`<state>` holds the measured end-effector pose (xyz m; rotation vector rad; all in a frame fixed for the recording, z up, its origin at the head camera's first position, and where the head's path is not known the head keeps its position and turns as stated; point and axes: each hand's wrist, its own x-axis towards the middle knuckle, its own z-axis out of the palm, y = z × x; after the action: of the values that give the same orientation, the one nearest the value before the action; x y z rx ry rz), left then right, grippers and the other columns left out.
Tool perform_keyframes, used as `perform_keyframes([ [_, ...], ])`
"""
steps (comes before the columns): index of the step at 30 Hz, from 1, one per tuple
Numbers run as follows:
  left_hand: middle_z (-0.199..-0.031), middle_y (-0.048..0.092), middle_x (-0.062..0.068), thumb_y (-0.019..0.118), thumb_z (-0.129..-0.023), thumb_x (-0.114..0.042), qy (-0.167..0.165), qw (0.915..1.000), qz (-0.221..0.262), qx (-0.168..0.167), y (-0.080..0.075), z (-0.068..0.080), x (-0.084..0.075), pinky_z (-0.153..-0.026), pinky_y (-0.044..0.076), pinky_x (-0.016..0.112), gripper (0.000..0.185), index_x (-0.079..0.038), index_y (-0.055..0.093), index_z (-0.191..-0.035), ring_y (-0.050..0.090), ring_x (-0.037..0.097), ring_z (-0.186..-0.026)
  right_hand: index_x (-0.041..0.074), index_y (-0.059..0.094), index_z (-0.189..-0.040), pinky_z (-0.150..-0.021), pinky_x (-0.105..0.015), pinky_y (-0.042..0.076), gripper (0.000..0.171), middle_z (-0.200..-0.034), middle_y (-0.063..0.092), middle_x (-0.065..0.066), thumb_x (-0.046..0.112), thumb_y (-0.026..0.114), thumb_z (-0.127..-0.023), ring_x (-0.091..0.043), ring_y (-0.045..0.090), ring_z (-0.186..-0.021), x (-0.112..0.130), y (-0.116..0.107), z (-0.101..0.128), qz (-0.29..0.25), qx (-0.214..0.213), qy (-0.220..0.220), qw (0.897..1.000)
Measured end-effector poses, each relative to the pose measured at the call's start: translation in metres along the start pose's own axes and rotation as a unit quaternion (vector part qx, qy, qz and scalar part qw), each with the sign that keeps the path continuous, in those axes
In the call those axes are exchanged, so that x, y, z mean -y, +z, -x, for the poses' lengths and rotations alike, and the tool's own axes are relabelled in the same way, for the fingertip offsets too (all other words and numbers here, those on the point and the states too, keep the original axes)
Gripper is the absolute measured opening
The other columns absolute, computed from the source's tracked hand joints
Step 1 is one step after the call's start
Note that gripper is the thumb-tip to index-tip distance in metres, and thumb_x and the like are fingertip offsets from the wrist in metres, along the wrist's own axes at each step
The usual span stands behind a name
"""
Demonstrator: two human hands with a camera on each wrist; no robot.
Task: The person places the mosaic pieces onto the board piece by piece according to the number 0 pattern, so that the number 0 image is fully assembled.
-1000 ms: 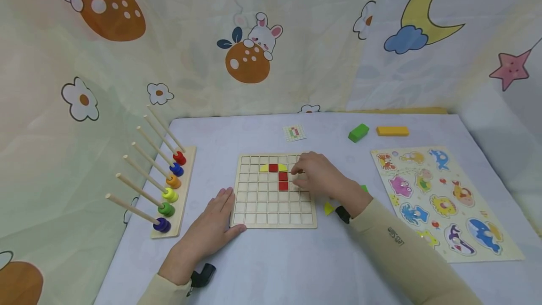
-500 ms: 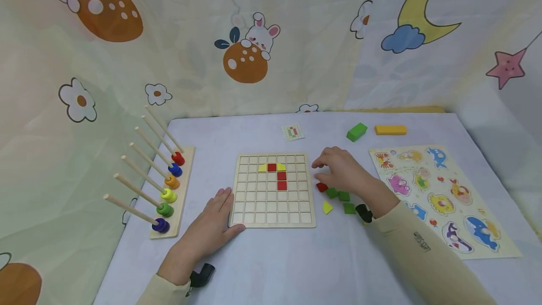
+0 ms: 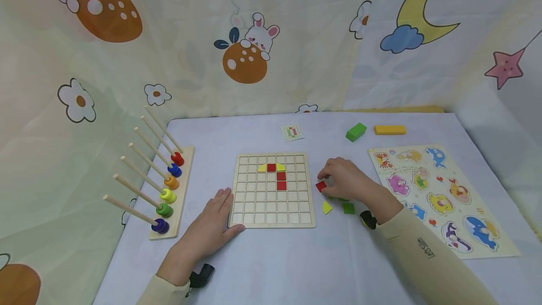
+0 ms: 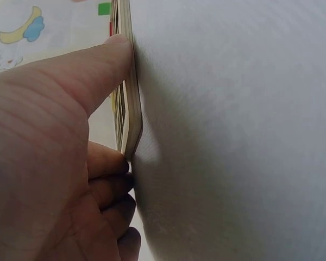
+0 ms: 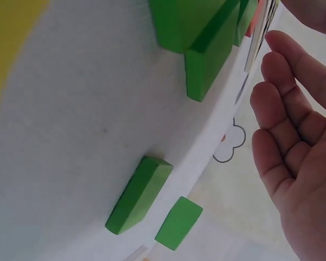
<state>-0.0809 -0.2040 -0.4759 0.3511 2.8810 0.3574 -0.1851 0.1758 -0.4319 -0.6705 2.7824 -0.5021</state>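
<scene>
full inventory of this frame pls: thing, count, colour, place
grid board: 1, pale wood, table centre
red tiles: 3, in board
yellow tiles: 2, in board top row
loose red tile: 1, right of board
loose yellow tile: 1, right of board
green tile: 1 clear, others hidden
pattern card: 1, behind board
green block: 1, far right
yellow block: 1, far right
peg rack: 1, six rings, left
animal puzzle: 1, right
left hand: flat against board
right hand: pinches loose red tile
</scene>
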Motion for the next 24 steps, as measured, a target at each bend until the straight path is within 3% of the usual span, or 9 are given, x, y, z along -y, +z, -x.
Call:
perform_keyframes([
  [6,-0.176,0.018,0.013,0.071,-0.094,-0.058,-0.003,1.0000,0.000,0.004,-0.0001,-0.0002,-0.0004,-0.132,0.022,0.053,0.101,-0.003,0.025,-0.165,0.014,0.032,-0.165,0.015,0.081,-0.108,-0.083,-0.035,0.049,0.027,-0.099,0.068,0.002,0.023,0.088,-0.083,-0.017,0.055,-0.092,-0.0034,0.0056,-0.0013,0.012,0.002,-0.004,1.000],
  [16,-0.176,0.018,0.014,0.070,-0.095,-0.058,-0.001,1.0000,0.001,0.002,-0.0008,0.0002,-0.0005,-0.132,0.023,0.053,0.101,-0.003,0.024,-0.165,0.014,0.033,-0.165,0.015,0.082,-0.100,-0.087,-0.039,0.048,0.018,-0.095,0.067,0.001,0.022,0.086,-0.084,-0.018,0.055,-0.088,-0.0022,0.0088,-0.0049,0.025,-0.012,0.003,1.000],
  [24,-0.176,0.018,0.013,0.071,-0.094,-0.058,-0.004,1.0000,0.001,0.001,0.0003,0.0003,-0.0003,-0.132,0.022,0.052,0.101,-0.004,0.024,-0.166,0.014,0.032,-0.165,0.015,0.082,-0.099,-0.084,-0.038,0.048,0.020,-0.092,0.066,0.002,0.030,0.086,-0.086,-0.017,0.054,-0.089,0.0004,0.0103,-0.0086,0.041,-0.011,0.015,0.999],
])
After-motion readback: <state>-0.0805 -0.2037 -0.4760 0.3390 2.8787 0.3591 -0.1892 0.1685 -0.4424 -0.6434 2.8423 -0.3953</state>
